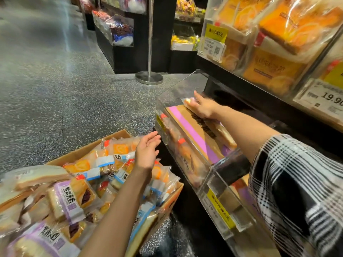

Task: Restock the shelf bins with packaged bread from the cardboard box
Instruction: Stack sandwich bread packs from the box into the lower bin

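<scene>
Press bread packet (191, 104) flat into clear bin (185, 138) with right hand (204, 108), fingers straight on it; swing empty, relaxed left hand (146, 151) back to cardboard box (81, 152).

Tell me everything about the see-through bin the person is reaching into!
The clear bin looks like shiny plastic, open on top, with a slanted front wall, low on the dark shelf. A brown card with a pink stripe lies inside; wrapped bread leans behind the front wall. The right hand presses a bread pack onto the card. The left hand, open, is near its corner; whether it touches is unclear.
</scene>
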Available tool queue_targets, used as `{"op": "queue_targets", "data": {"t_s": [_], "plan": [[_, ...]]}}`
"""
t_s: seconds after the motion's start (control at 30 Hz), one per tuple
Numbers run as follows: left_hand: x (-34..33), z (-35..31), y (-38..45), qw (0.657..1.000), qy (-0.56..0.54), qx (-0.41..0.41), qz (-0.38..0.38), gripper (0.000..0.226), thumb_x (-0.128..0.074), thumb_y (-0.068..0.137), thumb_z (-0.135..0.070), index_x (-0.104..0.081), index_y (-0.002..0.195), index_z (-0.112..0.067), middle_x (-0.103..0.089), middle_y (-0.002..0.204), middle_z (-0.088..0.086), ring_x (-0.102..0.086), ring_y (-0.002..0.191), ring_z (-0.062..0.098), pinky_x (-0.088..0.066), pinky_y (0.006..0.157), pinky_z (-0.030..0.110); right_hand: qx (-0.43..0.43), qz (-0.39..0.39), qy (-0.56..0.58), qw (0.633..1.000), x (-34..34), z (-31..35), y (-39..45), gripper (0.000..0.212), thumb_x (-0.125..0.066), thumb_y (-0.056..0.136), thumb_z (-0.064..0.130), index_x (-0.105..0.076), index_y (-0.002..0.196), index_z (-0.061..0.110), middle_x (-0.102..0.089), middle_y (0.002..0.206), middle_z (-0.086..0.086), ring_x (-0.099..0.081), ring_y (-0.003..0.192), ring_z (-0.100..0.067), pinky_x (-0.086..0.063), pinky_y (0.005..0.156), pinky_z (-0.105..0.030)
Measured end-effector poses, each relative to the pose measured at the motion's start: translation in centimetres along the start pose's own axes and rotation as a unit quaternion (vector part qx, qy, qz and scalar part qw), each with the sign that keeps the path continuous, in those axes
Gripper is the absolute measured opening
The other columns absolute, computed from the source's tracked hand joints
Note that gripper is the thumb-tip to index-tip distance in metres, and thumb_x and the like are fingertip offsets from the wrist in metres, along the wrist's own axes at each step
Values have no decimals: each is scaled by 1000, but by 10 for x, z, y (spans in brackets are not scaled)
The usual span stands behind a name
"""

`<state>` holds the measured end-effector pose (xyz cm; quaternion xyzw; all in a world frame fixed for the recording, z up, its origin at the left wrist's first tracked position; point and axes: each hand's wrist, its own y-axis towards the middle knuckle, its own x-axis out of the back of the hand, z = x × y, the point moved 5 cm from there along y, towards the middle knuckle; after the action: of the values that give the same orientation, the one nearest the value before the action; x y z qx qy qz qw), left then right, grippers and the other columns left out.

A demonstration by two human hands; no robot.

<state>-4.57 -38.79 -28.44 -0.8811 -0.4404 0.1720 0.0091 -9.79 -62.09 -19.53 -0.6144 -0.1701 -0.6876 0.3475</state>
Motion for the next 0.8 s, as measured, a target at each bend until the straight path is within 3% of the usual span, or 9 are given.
{"op": "queue_targets", "data": {"t_s": [0.13,0.27,0.37,0.47,0.53,0.57,0.63,0.7,0.8], "plan": [[-5,3,4,1000,4,-2,13,22,-45,97,-5,-54,113,-17,-59,115,3,-54,107,12,-41,81,22,10,-2,-58,998,-21,6,11,65,-27,100,53,9,151,37,14,160,-6,4,148,-30,0,117,-50],[-2,7,4,1000,9,-1,10,23,-42,99,-7,-54,118,-15,-60,118,6,-57,106,14,-45,78,23,-21,-36,-74,996,-20,-1,18,62,-25,101,48,9,151,35,3,161,-10,3,148,-32,5,115,-52],[5,3,-2,1000,24,-6,4,24,-43,99,-7,-55,118,-14,-60,121,8,-57,109,16,-45,85,28,-31,-28,-63,997,-20,-10,20,63,-24,100,51,10,151,36,0,161,-12,10,147,-31,12,116,-51],[17,-7,-9,999,46,-25,-5,25,-44,98,-5,-56,120,-9,-62,120,9,-58,106,15,-49,72,19,-24,-55,-80,995,-13,-3,13,63,-25,100,51,3,153,31,-7,160,-14,6,147,-32,15,113,-53],[27,-14,-13,998,59,-31,-6,25,-45,97,-4,-56,120,-8,-63,115,10,-61,97,12,-48,66,15,-7,-138,-103,985,4,16,2,58,-30,100,45,-22,151,19,-22,155,-19,-13,145,-34,2,116,-53],[33,-16,-15,997,74,-32,-4,24,-47,97,-4,-57,118,-9,-65,110,9,-62,90,8,-47,67,14,11,-189,-107,976,13,29,-7,50,-34,100,39,-39,142,13,-35,147,-20,-29,139,-36,-14,115,-51],[44,-22,-18,992,119,-35,15,22,-48,95,-2,-58,113,-10,-67,97,6,-64,79,4,-48,65,10,55,-267,-82,959,29,57,-29,35,-40,96,27,-62,116,10,-58,124,-19,-51,117,-37,-39,98,-43],[56,-30,-22,981,182,-47,40,24,-47,94,2,-59,110,-9,-68,93,8,-66,78,9,-49,64,8,94,-287,-25,953,34,82,-50,31,-43,90,22,-68,102,9,-66,110,-18,-58,104,-38,-46,85,-40],[74,-45,-35,965,245,-55,78,22,-46,95,4,-57,108,-9,-66,88,7,-66,66,1,-50,63,9,152,-228,48,960,29,117,-75,26,-48,87,20,-71,93,11,-68,105,-18,-59,102,-37,-47,83,-37]]}}
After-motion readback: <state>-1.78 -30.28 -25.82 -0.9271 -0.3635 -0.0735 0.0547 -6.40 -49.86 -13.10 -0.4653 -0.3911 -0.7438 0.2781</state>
